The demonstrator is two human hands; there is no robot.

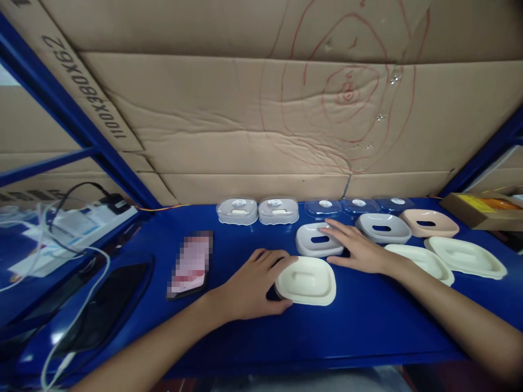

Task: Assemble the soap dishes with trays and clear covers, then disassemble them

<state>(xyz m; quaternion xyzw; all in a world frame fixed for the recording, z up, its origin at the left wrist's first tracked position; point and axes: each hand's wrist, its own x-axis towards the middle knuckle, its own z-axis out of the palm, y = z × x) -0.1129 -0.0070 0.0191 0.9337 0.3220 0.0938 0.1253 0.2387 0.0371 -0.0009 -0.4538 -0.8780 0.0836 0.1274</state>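
Note:
My left hand (261,283) grips the left edge of a cream oval dish (306,280) low on the blue shelf, thumb at its near side. Just behind that dish, my right hand (353,247) has its fingers around the right side of a grey oval tray with a slot (310,249). To the right stand another grey slotted tray (384,235), a peach slotted tray (441,227) and two cream dishes, one (429,267) partly behind my right forearm and one (469,260) farther right.
Two grey-lidded boxes (237,216) and several clear lids (322,208) line the back by the cardboard (204,109). A phone (190,264) lies left of my left hand. Cables, a power strip (102,220) and a dark phone (106,305) are far left; a carton (469,212) is right.

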